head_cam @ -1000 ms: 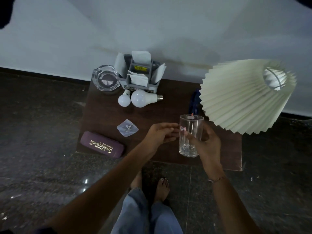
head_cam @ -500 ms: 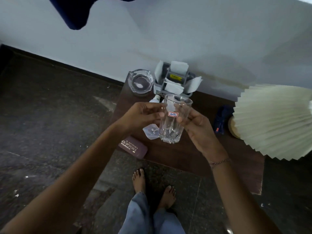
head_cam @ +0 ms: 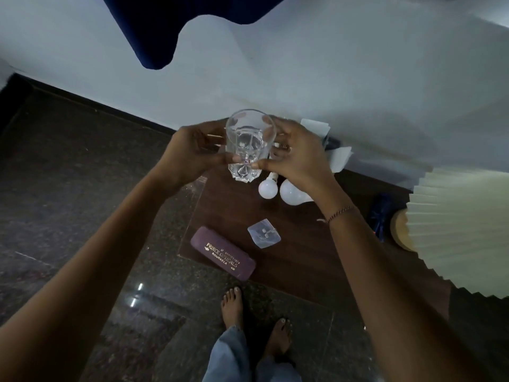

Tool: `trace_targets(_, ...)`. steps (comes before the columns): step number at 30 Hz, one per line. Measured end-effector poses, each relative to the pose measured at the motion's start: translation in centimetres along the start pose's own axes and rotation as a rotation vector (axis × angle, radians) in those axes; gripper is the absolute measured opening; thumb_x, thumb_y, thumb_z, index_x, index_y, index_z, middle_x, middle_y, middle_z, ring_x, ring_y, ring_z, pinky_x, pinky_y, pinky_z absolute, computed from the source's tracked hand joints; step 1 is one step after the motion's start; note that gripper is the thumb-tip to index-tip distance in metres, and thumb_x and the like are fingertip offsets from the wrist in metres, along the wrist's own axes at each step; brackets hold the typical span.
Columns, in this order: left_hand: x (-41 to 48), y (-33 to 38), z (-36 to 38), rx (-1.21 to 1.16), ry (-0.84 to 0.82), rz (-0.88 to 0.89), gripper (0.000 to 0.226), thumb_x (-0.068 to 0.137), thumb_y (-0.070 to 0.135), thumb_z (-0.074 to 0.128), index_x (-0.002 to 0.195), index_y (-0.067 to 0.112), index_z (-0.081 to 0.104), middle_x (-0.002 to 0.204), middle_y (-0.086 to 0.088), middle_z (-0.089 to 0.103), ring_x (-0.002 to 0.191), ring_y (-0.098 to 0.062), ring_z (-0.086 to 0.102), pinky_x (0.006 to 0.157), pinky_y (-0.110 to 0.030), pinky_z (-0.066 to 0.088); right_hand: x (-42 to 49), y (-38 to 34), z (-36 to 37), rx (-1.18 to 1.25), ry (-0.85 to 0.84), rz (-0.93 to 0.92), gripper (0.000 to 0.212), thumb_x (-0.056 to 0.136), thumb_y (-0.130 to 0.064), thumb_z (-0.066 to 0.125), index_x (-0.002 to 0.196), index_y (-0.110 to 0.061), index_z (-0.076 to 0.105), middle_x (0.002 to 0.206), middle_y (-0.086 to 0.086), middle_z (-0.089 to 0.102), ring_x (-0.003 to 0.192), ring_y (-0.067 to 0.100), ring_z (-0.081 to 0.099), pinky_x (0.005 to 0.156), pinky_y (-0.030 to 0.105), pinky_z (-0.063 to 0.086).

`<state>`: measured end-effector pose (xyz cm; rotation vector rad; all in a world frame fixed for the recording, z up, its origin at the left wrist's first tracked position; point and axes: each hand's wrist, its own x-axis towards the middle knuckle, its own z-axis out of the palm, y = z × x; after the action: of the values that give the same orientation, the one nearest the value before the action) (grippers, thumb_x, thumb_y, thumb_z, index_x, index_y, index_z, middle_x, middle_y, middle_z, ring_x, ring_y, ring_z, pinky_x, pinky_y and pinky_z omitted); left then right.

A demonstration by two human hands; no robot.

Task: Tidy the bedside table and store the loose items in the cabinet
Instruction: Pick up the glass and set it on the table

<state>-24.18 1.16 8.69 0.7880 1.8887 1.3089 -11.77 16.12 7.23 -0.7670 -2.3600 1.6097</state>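
A clear drinking glass (head_cam: 249, 144) with a small red sticker is held up above the far left part of the dark wooden bedside table (head_cam: 297, 260). My left hand (head_cam: 192, 153) grips its left side and my right hand (head_cam: 294, 158) its right side. On the table lie two white light bulbs (head_cam: 268, 188), a small clear plastic packet (head_cam: 264, 236) and a maroon spectacle case (head_cam: 222, 253) at the front left corner. The grey organiser with white papers (head_cam: 334, 150) is mostly hidden behind my right hand.
A pleated cream lampshade (head_cam: 462, 232) overhangs the table's right side, above a round wooden lamp base (head_cam: 399, 230) and a dark blue object (head_cam: 381, 216). A white wall runs behind the table. Dark stone floor and my bare feet (head_cam: 256, 321) lie in front. Dark blue fabric (head_cam: 176, 26) hangs at the top.
Both hands have lifted the glass off the table's front and carried it up and to the far left. The view has shifted left and closer.
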Motion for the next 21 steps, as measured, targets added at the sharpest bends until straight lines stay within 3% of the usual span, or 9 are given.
trace_targets(4, 2.1, -0.4, -0.8, 0.161, 0.02, 0.037, 0.072, 0.058, 0.032, 0.078, 0.125, 0.018, 0.057, 0.114, -0.004, 0.068, 0.104, -0.009, 0.065, 0.092, -0.034, 0.053, 2.5, -0.4, 0.5, -0.187, -0.003, -0.088, 0.087, 0.058, -0.009, 0.086, 0.134, -0.015, 0.044, 0.118, 0.008, 0.059, 0.109, 0.02, 0.058, 0.093, 0.038, 0.051)
trace_targets(7, 3.9, -1.4, -1.1, 0.225, 0.029, 0.023, 0.068, 0.061, 0.024, 0.08, 0.125, 0.017, 0.057, 0.113, -0.005, 0.068, 0.106, -0.012, 0.064, 0.092, -0.042, 0.053, 4.0, -0.2, 1.1, -0.343, 0.018, -0.104, 0.086, 0.06, -0.014, 0.085, 0.135, -0.012, 0.043, 0.123, 0.009, 0.059, 0.113, 0.021, 0.055, 0.095, 0.031, 0.047)
trace_targets(11, 5.9, -2.9, -1.0, 0.295, 0.042, 0.019, 0.067, 0.061, 0.015, 0.083, 0.123, 0.013, 0.057, 0.11, -0.004, 0.068, 0.1, -0.008, 0.065, 0.087, -0.026, 0.055, 5.6, 0.3, 1.5, -0.439, -0.004, -0.073, 0.085, 0.061, -0.018, 0.085, 0.134, -0.015, 0.042, 0.116, 0.007, 0.063, 0.104, 0.017, 0.058, 0.081, 0.016, 0.041)
trace_targets(14, 6.9, -3.8, -1.0, 0.323, -0.005, 0.033, 0.07, 0.059, 0.013, 0.084, 0.123, 0.008, 0.056, 0.111, -0.006, 0.067, 0.1, -0.009, 0.064, 0.082, -0.012, 0.052, 6.3, 0.7, 2.0, -0.49, -0.017, -0.028, 0.084, 0.062, -0.018, 0.085, 0.134, -0.015, 0.041, 0.112, 0.008, 0.064, 0.101, 0.019, 0.06, 0.077, 0.018, 0.04)
trace_targets(21, 8.1, -5.6, -0.8, 0.46, -0.096, 0.057, 0.07, 0.063, 0.008, 0.083, 0.125, 0.0, 0.052, 0.116, -0.015, 0.065, 0.104, -0.016, 0.062, 0.09, -0.027, 0.05, 6.7, 1.6, 2.5, -0.584, -0.053, -0.004, 0.076, 0.062, -0.016, 0.085, 0.125, -0.009, 0.044, 0.108, 0.012, 0.065, 0.098, 0.021, 0.061, 0.071, 0.016, 0.038)
